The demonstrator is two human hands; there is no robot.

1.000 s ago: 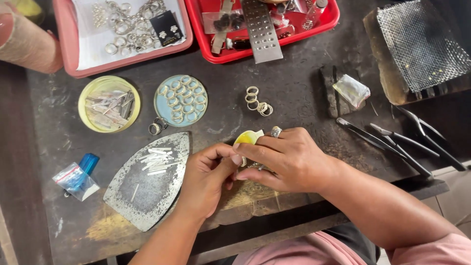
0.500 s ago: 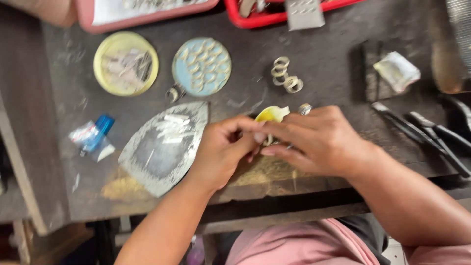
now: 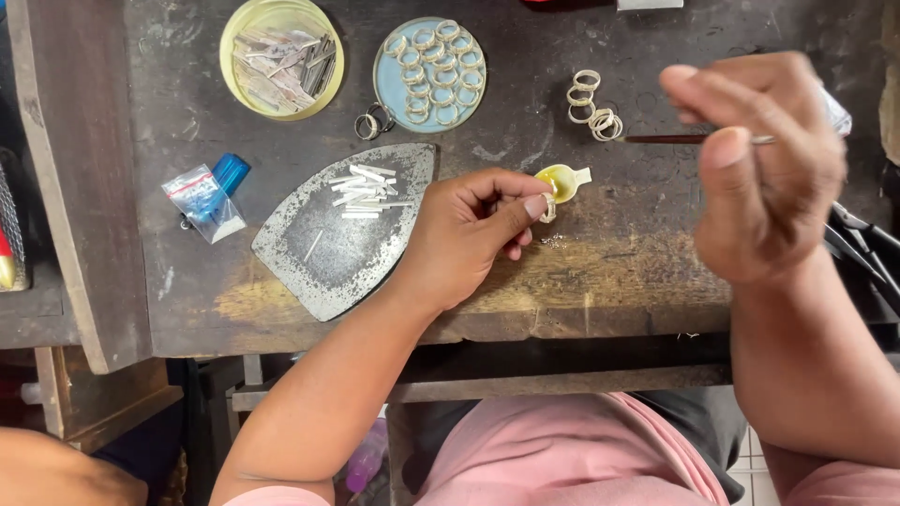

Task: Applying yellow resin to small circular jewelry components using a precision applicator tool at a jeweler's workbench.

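My left hand (image 3: 473, 234) pinches a small silver ring (image 3: 548, 208) between thumb and forefinger, just above the worn wooden bench. Right beside it sits a little yellow spoon-shaped dish (image 3: 561, 180). My right hand (image 3: 764, 164) is raised, blurred, to the right and holds a thin dark-handled stick (image 3: 689, 139) whose tip points left toward a loose pile of silver rings (image 3: 592, 103).
An iron-shaped metal plate (image 3: 328, 244) with short silver strips lies left of my left hand. Behind it are a yellow lid (image 3: 281, 56) of metal scraps, a blue lid (image 3: 429, 73) of rings, and a small plastic bag (image 3: 202, 201). Pliers (image 3: 858, 239) lie at the right edge.
My right hand has lifted away from the left hand and moved up and right with the stick. The left hand keeps the ring by the yellow dish. The camera has tilted down.
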